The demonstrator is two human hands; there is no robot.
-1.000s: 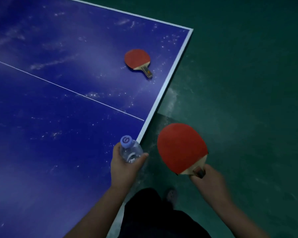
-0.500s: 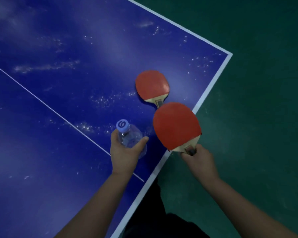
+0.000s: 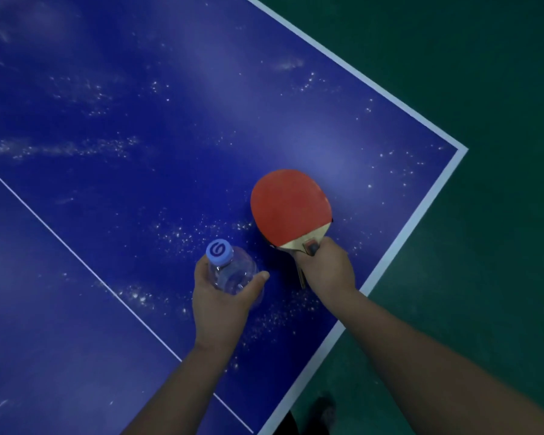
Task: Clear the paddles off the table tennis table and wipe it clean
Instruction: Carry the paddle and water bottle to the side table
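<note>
Red paddle sits low over the blue table near its corner, right hand wrapped round the handle. Left hand grips a clear water bottle, blue cap up. White specks all over the tabletop.

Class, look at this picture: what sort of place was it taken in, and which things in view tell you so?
Probably an indoor table tennis room or sports hall. The clues: a blue table tennis table with white lines, a red paddle held in the right hand, and a plain green floor like sports flooring.
</note>
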